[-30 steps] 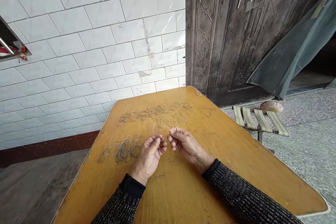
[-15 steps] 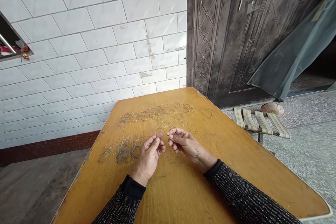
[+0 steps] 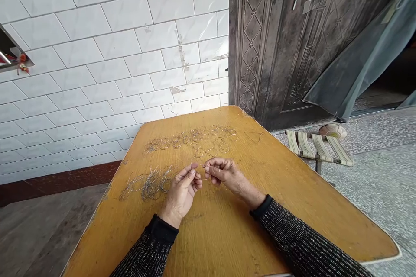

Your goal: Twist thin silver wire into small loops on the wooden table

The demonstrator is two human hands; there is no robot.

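Between my two hands runs a thin wire (image 3: pixel 200 165), its ends pinched at the fingertips. My left hand (image 3: pixel 184 188) is closed on one part of it, thumb pressed to the index finger. My right hand (image 3: pixel 225 175) pinches the other part, a little to the right. How the wire bends inside the fingers is too fine to tell. Left of my left hand lies a bundle of looped grey wires (image 3: pixel 152 185) on the wooden table (image 3: pixel 227 225). Beyond my hands several wire loops (image 3: pixel 195 136) are spread in a row, with a few more loops (image 3: pixel 211 149) nearer.
A bent, roughly triangular wire (image 3: pixel 255 136) lies at the table's far right. Past the right edge stand a folding stool (image 3: pixel 320 147) with striped straps and a ball (image 3: pixel 333 130). A tiled wall (image 3: pixel 130 52) and a dark carved door (image 3: pixel 276 43) border the far side.
The view has shifted slightly. My hands have come a little closer together at the fingertips, still pinching the wire. The wires on the table look unchanged.
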